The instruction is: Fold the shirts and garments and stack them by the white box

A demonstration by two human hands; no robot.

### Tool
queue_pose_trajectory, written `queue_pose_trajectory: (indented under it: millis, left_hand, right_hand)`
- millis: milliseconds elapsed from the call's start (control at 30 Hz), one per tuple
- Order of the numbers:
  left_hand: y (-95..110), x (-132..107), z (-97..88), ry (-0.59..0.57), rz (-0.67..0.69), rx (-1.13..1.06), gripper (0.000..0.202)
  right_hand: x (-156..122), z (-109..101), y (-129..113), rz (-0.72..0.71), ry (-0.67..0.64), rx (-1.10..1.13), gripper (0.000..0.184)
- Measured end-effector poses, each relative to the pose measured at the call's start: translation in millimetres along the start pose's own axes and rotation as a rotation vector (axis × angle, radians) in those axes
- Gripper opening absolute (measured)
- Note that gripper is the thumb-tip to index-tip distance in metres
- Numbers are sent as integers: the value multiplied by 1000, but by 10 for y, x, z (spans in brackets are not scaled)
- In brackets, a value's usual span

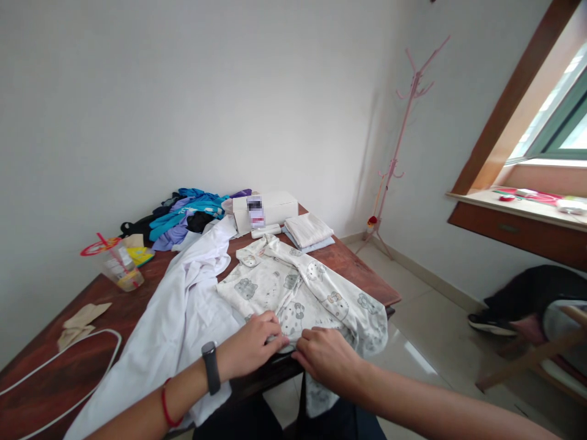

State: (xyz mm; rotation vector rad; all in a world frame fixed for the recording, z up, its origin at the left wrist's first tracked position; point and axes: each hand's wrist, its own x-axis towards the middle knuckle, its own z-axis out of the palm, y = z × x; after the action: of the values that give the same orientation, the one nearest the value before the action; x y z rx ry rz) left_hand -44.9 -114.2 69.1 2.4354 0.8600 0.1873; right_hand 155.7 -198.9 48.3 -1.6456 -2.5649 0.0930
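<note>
A white pajama top (275,287) with a grey cartoon cat print lies spread on the wooden table (367,284). Its collar points away from me, and one sleeve stretches to the right over the table's edge. Part of the cloth hangs down in front. At the near edge of the top, my left hand (252,342) has its fingers closed on the fabric. Close beside it, my right hand (325,357) is curled and also grips the cloth; its fingertips are partly hidden. A plain white garment (183,311) lies along the left, under my left forearm.
Folded clothes (309,231) sit at the back right, near a white box (275,208). Piled clothes (192,211) lie at the back left. A plastic cup (120,267) with a straw, crumpled tan paper (82,324) and a white cable (117,348) are on the left. A pink coat rack (403,134) stands beyond.
</note>
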Motion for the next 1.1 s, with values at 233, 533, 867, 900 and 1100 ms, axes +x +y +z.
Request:
queue_pose_trajectory:
  millis: [233,533,867,900,1100]
  left_hand:
    - [-52,-34,52,24,-4,23,10]
    - [9,-41,43,15,-37,33,13]
    - [-239,-110,112,113,53,97,54]
    - [-289,-107,95,133,59,127,60]
    - [-559,45,-169,171,62,395,39]
  right_hand:
    - [-26,102,112,209,109,233,8]
    - [-362,239,316,390,97,261,21]
    - [-781,177,542,397,286,579,24]
    - [-803,155,544,392,303,606,26]
    - [-905,-55,573,458,332,686,33]
